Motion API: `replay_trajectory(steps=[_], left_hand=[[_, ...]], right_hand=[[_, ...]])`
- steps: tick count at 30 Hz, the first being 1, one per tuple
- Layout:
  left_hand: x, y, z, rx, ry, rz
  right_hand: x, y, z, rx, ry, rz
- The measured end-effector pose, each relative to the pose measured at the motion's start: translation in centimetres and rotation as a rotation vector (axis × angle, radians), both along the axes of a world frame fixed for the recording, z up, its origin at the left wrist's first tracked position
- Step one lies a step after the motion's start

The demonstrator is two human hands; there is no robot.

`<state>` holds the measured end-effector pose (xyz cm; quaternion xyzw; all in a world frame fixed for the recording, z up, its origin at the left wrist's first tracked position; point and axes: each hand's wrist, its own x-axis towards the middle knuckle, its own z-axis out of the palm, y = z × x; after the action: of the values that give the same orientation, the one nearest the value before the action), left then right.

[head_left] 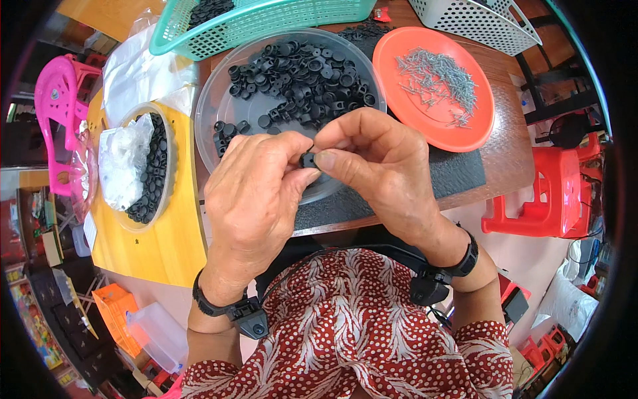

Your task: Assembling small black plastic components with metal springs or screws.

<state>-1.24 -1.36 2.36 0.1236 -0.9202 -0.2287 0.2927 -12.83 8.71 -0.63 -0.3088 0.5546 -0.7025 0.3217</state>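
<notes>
Between my two hands, over the near part of a clear round tub [207, 86], is a small black plastic part [308, 160]. My left hand [256, 183] pinches it from the left with thumb and forefinger. My right hand [382, 163] closes on its right side, the thumb pressed against it and the fingers curled above. The fingertips hide some of the part. Many round black plastic pieces [312, 80] are heaped in the tub behind my hands. To the right of the tub, an orange-red plate [425, 123] bears a pile of thin silver metal pins [442, 80].
A teal basket [266, 33] and a white perforated basket [482, 30] stand at the back. On the yellow table [149, 253] at left sits another tub with black parts [158, 166] and a plastic bag [125, 163]. A dark mat [458, 169] lies under the tub. A red stool [541, 196] stands right.
</notes>
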Motion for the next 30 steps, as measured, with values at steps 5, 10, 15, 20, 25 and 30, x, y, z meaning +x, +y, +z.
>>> replay_trajectory(steps=[5, 10, 15, 20, 25, 30], left_hand=[[0.3, 0.2, 0.0, 0.311, 0.085, -0.039], [0.0, 0.6, -0.9, 0.535, 0.216, -0.058], [-0.1, 1.5, -1.4, 0.646, 0.243, -0.013], [0.4, 2.1, -1.7, 0.816, 0.306, 0.006], [1.1, 1.1, -2.8, 0.869, 0.340, 0.031], [1.0, 1.0, -3.6, 0.848, 0.317, 0.076]], right_hand=[[-0.1, 0.8, 0.9, 0.039, -0.269, 0.067], [-0.1, 1.4, 1.2, 0.049, -0.363, 0.070], [0.7, 1.8, 0.9, 0.009, -0.413, 0.011], [1.3, 1.9, 0.1, -0.112, -0.326, 0.011], [-2.7, 4.3, -0.2, 0.118, 0.154, -0.170], [-10.5, 6.5, -1.3, 0.292, 0.566, -0.368]])
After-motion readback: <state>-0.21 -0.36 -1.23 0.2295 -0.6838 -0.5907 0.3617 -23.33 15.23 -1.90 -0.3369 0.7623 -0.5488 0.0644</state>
